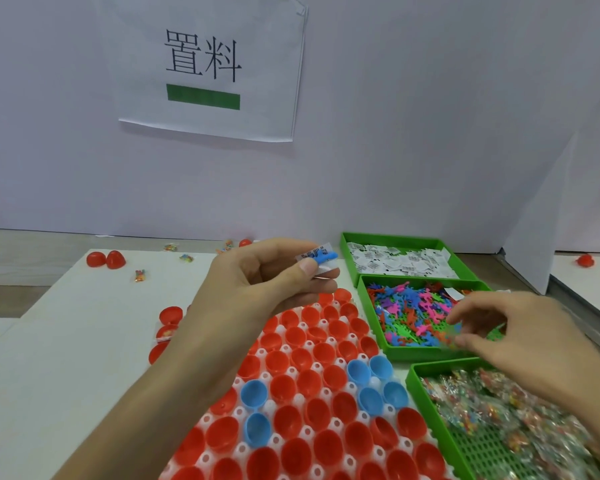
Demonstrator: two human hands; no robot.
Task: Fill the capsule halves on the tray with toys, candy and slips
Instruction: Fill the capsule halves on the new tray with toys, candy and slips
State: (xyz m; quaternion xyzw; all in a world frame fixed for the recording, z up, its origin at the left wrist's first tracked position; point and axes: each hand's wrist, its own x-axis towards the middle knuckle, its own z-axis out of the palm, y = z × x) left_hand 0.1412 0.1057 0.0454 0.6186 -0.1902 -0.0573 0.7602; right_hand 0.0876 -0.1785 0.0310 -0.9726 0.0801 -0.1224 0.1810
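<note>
The left hand (pixel 257 282) pinches 1 blue toy (pixel 323 257) and 1 white printed slip (pixel 326 270) between thumb and curled fingers. The toy's long axis lies level and points right, past the fingertips. Below those fingers sits the tray (pixel 268 407) of red capsule halves (pixel 323 353). The right hand (pixel 510 327) curls narrow over the toy bin (pixel 423 354); its grip is too blurred to tell.

My sole feed: head-worn wide-angle, facing forward-down, close over capsule tray (pixel 270 407) at 6 o'clock; green bins (pixel 430 355) at 4; wall sign (pixel 257 46) at 12.
</note>
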